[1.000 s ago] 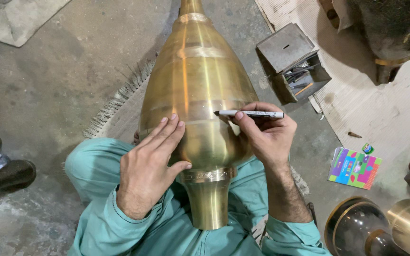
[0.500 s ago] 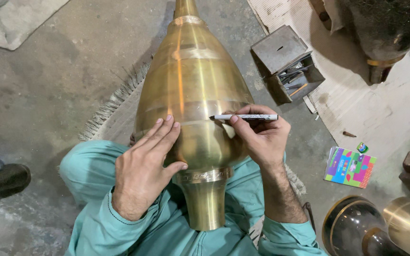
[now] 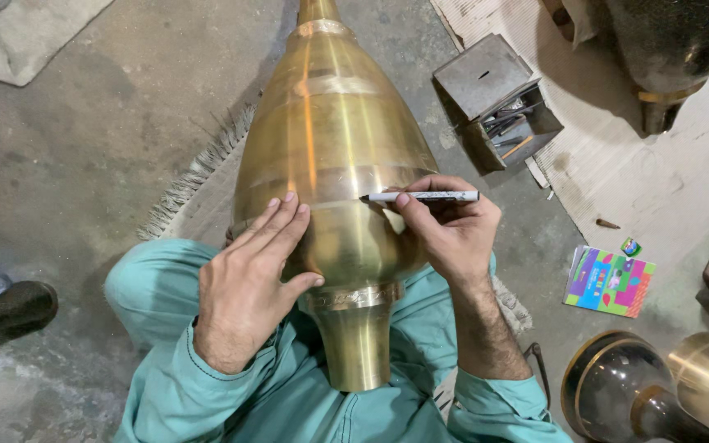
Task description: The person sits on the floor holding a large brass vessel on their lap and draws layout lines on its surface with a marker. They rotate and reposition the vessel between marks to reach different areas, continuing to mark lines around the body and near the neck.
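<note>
Large teardrop-shaped polished brass vessel (image 3: 334, 164) frame centre, across lap. Left hand (image 3: 248, 283) flat, fingers spread on it. Right hand (image 3: 445, 230) pinching white marker pen (image 3: 420, 197), tip on brass. Risk: curved vessel rolls, line skews.

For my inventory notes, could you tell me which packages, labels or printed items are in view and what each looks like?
Printed booklet or packet: flat rectangle on the floor at right, bright stripes of purple, green, pink and orange.
Small packet: just above it, tiny, green.
No signs or screens.
</note>
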